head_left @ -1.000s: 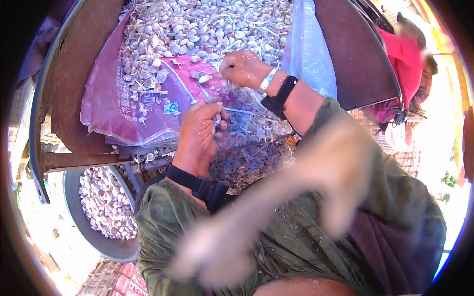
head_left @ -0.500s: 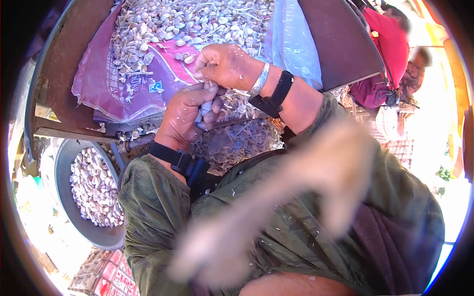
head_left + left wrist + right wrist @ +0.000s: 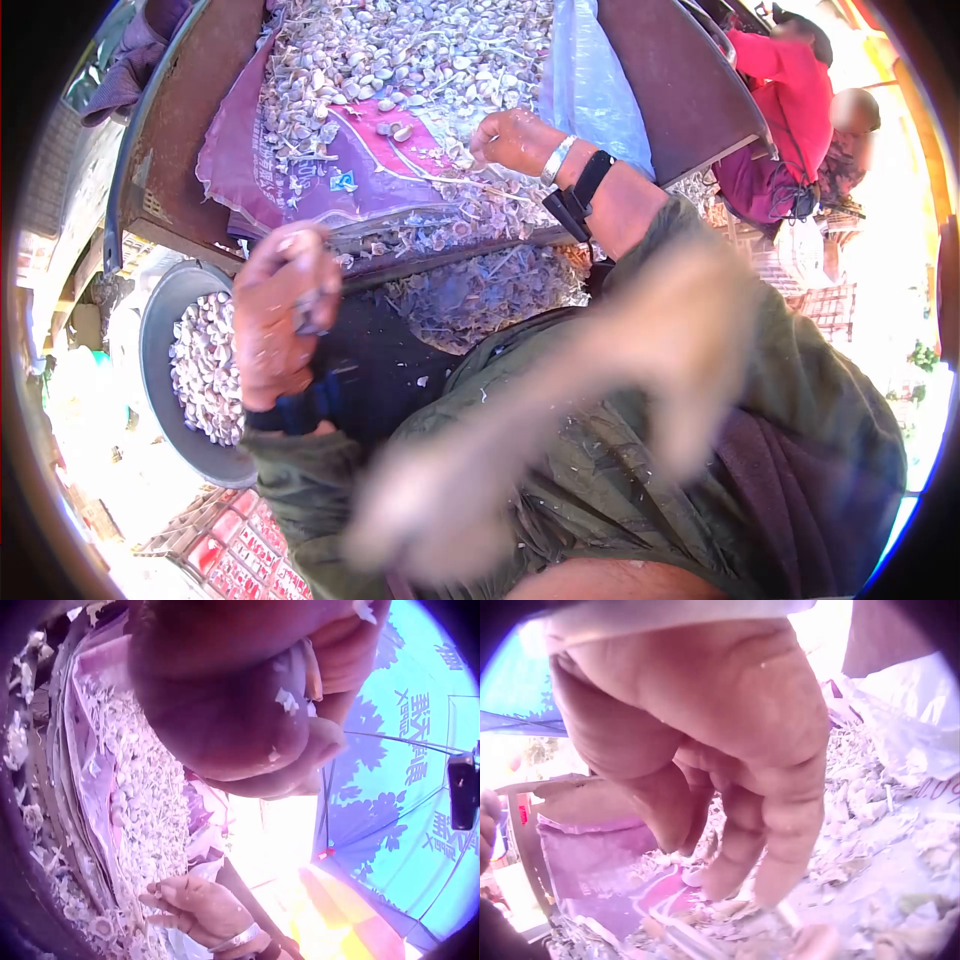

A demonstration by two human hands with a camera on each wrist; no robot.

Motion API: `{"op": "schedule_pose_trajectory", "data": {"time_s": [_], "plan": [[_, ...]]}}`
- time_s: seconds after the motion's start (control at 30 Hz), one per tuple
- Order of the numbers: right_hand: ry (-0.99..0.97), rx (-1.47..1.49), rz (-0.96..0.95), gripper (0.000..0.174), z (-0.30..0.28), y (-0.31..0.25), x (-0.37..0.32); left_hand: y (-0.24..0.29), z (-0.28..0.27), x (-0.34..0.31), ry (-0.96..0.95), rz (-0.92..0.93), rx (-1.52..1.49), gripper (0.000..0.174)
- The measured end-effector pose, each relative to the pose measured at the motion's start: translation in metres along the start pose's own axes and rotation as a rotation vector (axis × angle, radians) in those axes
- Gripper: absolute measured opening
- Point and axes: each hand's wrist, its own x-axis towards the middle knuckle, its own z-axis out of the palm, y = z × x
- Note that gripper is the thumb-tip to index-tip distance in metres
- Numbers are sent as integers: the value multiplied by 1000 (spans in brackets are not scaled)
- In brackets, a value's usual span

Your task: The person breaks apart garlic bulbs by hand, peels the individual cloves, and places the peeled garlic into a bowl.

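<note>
My left hand [image 3: 280, 330], blurred in the head view, is beside the rim of a dark basin [image 3: 160, 370] of garlic cloves [image 3: 205, 375]. Its fingers curl around a few garlic cloves [image 3: 314, 306], mostly hidden in the palm. At the near part of a large heap of garlic cloves and husks [image 3: 400, 60], my right hand [image 3: 520, 142] hangs low with relaxed fingers. In the right wrist view its fingertips are right at the loose husks [image 3: 735, 911], with nothing visibly gripped. Under the heap lies a printed purple sack [image 3: 290, 200].
Rust-brown panels [image 3: 680, 85] flank the heap, with a clear plastic sheet [image 3: 595, 95] at its right. Dry husks [image 3: 480, 295] lie below the front edge. Red crates [image 3: 250, 545] stand lower left; a person in red [image 3: 785, 95] sits at right. A pale blurred shape [image 3: 670, 350] covers part of the view.
My left hand has moved away from the right hand, down and left to the basin, carrying cloves. The right hand has shifted right, its fingers loosened over the heap.
</note>
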Motion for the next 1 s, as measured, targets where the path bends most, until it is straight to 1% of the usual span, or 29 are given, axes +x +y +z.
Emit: {"op": "schedule_pose_trajectory", "data": {"time_s": [0.03,0.07,0.13,0.2,0.23,0.27,0.33,0.37,0.43,0.5,0.53,0.57,0.63,0.67,0.7,0.73,0.77,0.83,0.87,0.93,1.0], "plan": [[24,-183,-67,13,1,12,3,8,-24,-13,79,48,21,28],[55,-216,-74,14,0,13,2,15,-46,-25,157,97,43,30],[111,-283,-89,16,-1,12,0,20,-73,-46,653,50,409,39],[161,-239,-113,17,0,4,-1,5,-139,-66,805,212,1231,42],[185,-218,-125,18,1,0,0,5,-144,-68,854,293,1646,43],[177,-186,-163,19,2,-4,1,5,-146,-69,859,321,1388,42],[155,-124,-235,19,3,-9,4,26,-88,-64,841,357,869,39],[151,-148,-249,19,6,-10,9,36,-57,-59,784,334,665,33],[146,-193,-278,20,15,-9,22,56,-4,-46,624,237,513,29],[163,-232,-293,20,22,-11,36,62,17,-23,425,250,485,27],[171,-252,-300,21,25,-13,43,60,28,-10,373,243,431,26],[117,-418,-341,22,25,-16,51,56,37,5,320,235,377,25],[109,-451,-302,23,34,-18,67,30,42,36,160,169,91,22],[104,-468,-284,24,39,-19,76,11,47,48,165,109,44,23],[49,-481,-196,25,41,-27,80,-17,40,65,138,50,17,21],[52,-501,-245,25,43,-29,84,-43,39,74,138,-7,15,19],[50,-522,-294,24,45,-30,86,-55,37,77,95,-113,18,17],[36,-569,-358,24,53,-26,95,-54,39,82,93,-130,89,17],[25,-549,-332,24,55,-24,97,-53,38,85,90,-138,128,17],[13,-505,-289,25,57,-23,99,-56,30,94,109,-139,66,18],[45,-467,-262,22,56,-17,99,-59,27,100,134,-164,26,21]]}}
